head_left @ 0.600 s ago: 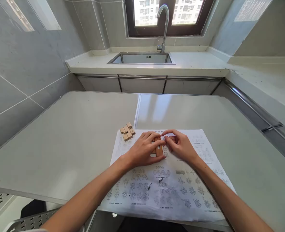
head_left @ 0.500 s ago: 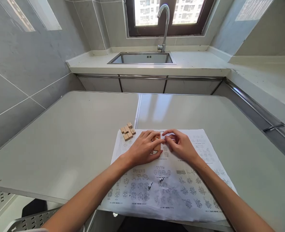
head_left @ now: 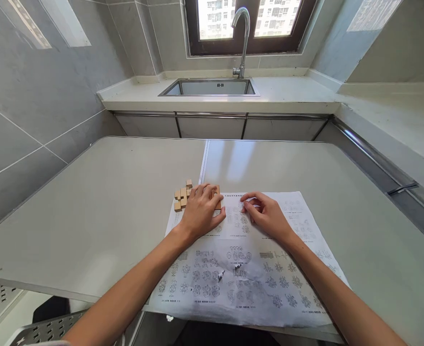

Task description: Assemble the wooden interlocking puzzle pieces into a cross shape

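My left hand [head_left: 201, 206] is bent over a brown wooden puzzle piece [head_left: 217, 191], its thumb near the lower edge and the fingers across the top. Most of that piece is hidden beneath the hand. Against the hand's left side sits a cluster of small light wooden block pieces [head_left: 180, 198], at the upper left corner of the printed sheet [head_left: 269, 293]. My right hand [head_left: 264, 211] rests on the sheet, loosely curled, with thumb and index tips slightly apart and nothing visible between them.
The sheet, printed with puzzle drawings and torn in two small spots, lies on a pale folding table [head_left: 89, 206]. Beyond the table are a counter with a sink [head_left: 215, 87] and a tall tap [head_left: 246, 38]. Tiled wall [head_left: 35, 96] borders the left side.
My left hand has moved left and slightly away from me with the brown piece, up against the light block cluster. The hands are now apart; my right hand has hardly moved.
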Action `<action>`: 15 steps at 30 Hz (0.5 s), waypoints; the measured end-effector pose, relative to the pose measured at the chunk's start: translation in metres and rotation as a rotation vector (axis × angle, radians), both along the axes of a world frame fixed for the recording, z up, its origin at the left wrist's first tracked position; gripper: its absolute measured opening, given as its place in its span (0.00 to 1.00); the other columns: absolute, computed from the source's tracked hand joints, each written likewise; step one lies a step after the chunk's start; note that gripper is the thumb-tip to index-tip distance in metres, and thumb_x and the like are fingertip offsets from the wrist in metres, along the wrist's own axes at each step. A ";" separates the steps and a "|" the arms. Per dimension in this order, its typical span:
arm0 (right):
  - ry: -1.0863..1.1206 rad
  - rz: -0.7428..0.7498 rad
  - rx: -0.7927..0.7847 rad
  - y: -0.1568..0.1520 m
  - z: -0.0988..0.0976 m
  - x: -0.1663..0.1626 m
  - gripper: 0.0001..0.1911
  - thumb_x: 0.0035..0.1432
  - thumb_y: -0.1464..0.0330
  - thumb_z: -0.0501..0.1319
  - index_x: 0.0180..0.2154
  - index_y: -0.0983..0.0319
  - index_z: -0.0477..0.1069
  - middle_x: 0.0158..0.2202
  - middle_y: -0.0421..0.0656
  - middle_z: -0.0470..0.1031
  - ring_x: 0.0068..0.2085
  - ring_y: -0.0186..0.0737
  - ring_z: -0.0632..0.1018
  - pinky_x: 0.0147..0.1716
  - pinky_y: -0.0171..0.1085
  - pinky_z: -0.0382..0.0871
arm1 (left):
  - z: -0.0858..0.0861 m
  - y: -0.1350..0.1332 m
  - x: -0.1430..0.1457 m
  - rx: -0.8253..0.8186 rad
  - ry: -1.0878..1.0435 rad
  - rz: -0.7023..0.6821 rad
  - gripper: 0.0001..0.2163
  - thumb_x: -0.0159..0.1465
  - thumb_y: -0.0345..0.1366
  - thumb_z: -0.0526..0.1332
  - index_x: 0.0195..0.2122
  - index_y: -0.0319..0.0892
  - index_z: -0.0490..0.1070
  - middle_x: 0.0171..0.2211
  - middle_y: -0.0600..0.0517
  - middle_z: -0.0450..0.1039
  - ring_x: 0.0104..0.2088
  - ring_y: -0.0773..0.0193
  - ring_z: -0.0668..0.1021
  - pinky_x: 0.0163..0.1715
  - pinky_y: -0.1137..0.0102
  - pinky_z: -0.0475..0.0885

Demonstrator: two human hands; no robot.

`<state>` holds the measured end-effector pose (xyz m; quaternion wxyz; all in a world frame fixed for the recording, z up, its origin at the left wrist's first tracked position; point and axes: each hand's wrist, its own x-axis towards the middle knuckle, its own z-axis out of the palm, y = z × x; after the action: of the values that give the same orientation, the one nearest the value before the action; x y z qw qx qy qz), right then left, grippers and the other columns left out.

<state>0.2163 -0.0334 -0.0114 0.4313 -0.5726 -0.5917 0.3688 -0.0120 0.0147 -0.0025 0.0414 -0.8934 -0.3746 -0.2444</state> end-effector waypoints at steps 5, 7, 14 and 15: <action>-0.008 -0.002 -0.001 0.000 0.001 0.000 0.13 0.64 0.57 0.62 0.41 0.59 0.76 0.28 0.43 0.80 0.22 0.35 0.72 0.25 0.36 0.67 | -0.003 0.001 -0.001 0.065 -0.021 0.098 0.07 0.65 0.33 0.62 0.43 0.44 0.78 0.51 0.42 0.77 0.57 0.43 0.73 0.59 0.45 0.69; -0.013 0.000 -0.001 0.000 0.000 0.000 0.12 0.65 0.58 0.62 0.41 0.59 0.76 0.28 0.42 0.79 0.22 0.35 0.71 0.25 0.36 0.67 | -0.002 0.001 -0.001 0.080 -0.024 0.123 0.08 0.64 0.29 0.62 0.43 0.44 0.78 0.50 0.42 0.77 0.56 0.42 0.74 0.58 0.44 0.69; -0.010 0.007 0.002 0.000 -0.002 0.001 0.12 0.66 0.58 0.61 0.42 0.59 0.77 0.28 0.41 0.78 0.24 0.36 0.73 0.26 0.36 0.67 | 0.004 -0.014 0.007 0.049 -0.001 -0.087 0.08 0.67 0.28 0.58 0.42 0.43 0.77 0.45 0.45 0.79 0.47 0.52 0.79 0.48 0.57 0.75; -0.010 0.010 0.002 0.000 -0.003 0.001 0.12 0.66 0.58 0.61 0.42 0.59 0.77 0.27 0.41 0.78 0.24 0.36 0.72 0.27 0.36 0.67 | 0.003 -0.018 0.010 0.040 0.007 -0.154 0.09 0.68 0.28 0.58 0.42 0.43 0.77 0.42 0.47 0.79 0.42 0.56 0.80 0.44 0.60 0.75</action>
<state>0.2169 -0.0331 -0.0141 0.4269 -0.5709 -0.5973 0.3674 -0.0018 -0.0030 0.0002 0.0417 -0.9194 -0.2996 -0.2514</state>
